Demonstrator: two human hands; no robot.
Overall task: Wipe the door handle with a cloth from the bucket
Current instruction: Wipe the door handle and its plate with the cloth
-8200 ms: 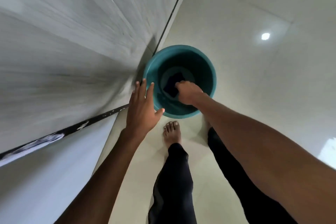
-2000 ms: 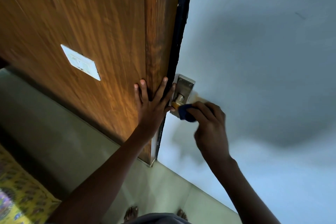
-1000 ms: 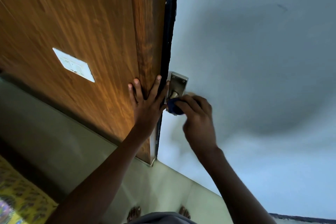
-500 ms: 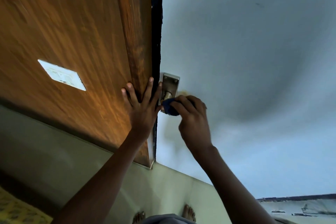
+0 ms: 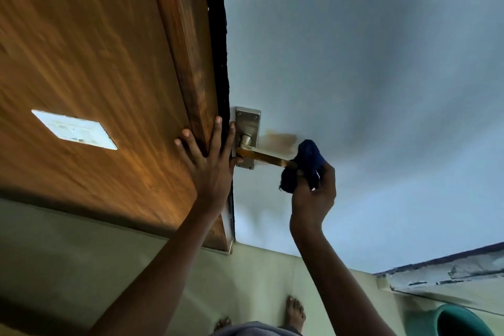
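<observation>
Pale blue door (image 5: 354,63): flat, splayed left hand (image 5: 210,163) steadies its edge, right hand (image 5: 313,194) clutches dark blue cloth (image 5: 302,166) at brass lever handle's (image 5: 261,156) 3 o'clock tip, so I'd wrap fully, wiping hubward.

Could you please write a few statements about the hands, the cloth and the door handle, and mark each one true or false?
1. The right hand holds a dark blue cloth at the free end of the door handle. True.
2. The left hand grips the lever. False: it lies flat and open against the wooden door frame.
3. A white switch plate is set in the wood panel. True.
4. The green bucket hangs from the handle. False: it stands on the floor at lower right.
</observation>
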